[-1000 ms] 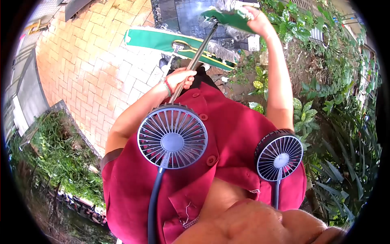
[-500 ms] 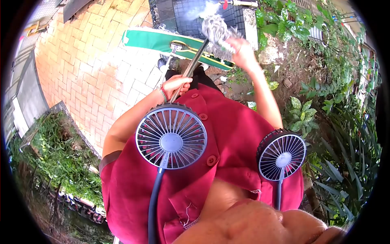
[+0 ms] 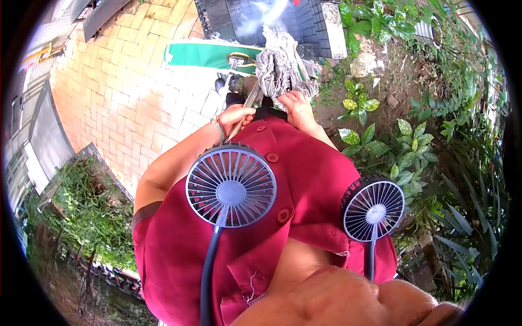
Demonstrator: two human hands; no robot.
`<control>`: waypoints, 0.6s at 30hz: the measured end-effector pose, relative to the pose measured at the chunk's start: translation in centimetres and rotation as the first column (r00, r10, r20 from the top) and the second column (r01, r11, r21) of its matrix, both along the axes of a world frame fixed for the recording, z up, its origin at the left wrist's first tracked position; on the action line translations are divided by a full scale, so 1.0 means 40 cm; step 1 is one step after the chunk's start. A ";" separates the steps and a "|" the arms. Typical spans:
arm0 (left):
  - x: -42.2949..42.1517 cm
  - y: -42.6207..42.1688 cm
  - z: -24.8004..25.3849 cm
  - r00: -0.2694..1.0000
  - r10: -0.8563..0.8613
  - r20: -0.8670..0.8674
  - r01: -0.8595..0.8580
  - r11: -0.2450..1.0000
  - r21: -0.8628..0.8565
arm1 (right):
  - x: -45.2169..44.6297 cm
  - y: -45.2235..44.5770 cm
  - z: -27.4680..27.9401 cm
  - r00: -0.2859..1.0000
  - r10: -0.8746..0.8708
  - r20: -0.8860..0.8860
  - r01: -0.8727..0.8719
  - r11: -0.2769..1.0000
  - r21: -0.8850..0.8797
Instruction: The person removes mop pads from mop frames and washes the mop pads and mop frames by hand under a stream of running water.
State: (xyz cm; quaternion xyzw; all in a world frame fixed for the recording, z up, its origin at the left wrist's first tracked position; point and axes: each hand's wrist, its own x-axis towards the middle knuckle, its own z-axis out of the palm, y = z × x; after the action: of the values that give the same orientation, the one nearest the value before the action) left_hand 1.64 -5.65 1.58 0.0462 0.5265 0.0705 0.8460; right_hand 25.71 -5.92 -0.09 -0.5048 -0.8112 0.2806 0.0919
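A mop with grey-white string strands (image 3: 277, 65) hangs just in front of my waist, its head upright and bunched. My left hand (image 3: 236, 116), with a bracelet at the wrist, is wrapped round the mop's pole (image 3: 251, 99) left of the strands. My right hand (image 3: 298, 108) grips the lower strands on the right side, fingers curled into them. Behind the mop head lies a wide flat mop with a green pad (image 3: 209, 56) and a metal joint; its right part is mostly hidden by the strands.
Brick paving (image 3: 125, 81) spreads to the left. A dark tiled basin (image 3: 296, 27) with white water or spray is at the front. Leafy plants (image 3: 410, 146) and soil border the right. Two small neck fans (image 3: 231, 193) hang before my red shirt (image 3: 304, 163).
My right hand has come down and toward my body, from beside the raised mop head to its lower strands. The mop head is now nearer to me. My left hand stays about where it was.
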 end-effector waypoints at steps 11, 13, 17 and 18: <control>-0.009 -0.028 0.066 0.998 -0.019 0.054 0.012 0.993 0.119 | 0.085 0.147 0.087 0.913 -0.395 -0.099 0.391 0.919 -0.054; -0.032 -0.056 0.077 0.998 -0.063 0.016 0.059 0.983 0.177 | 0.084 0.157 0.161 0.940 -0.336 -0.064 0.332 0.941 -0.062; -0.035 -0.093 0.065 0.987 -0.126 -0.103 0.147 0.961 0.233 | 0.055 0.163 0.202 0.973 -0.230 -0.021 0.228 0.972 -0.057; -0.039 -0.092 0.060 0.977 -0.168 -0.135 0.200 0.937 0.286 | 0.040 0.157 0.197 0.975 -0.220 -0.026 0.219 0.975 -0.029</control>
State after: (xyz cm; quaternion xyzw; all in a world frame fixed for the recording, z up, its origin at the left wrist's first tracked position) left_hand 0.08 -9.35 3.99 0.2258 0.5482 0.0667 0.8025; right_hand 27.31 0.34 7.81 -0.5884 -0.7452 0.2867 0.1277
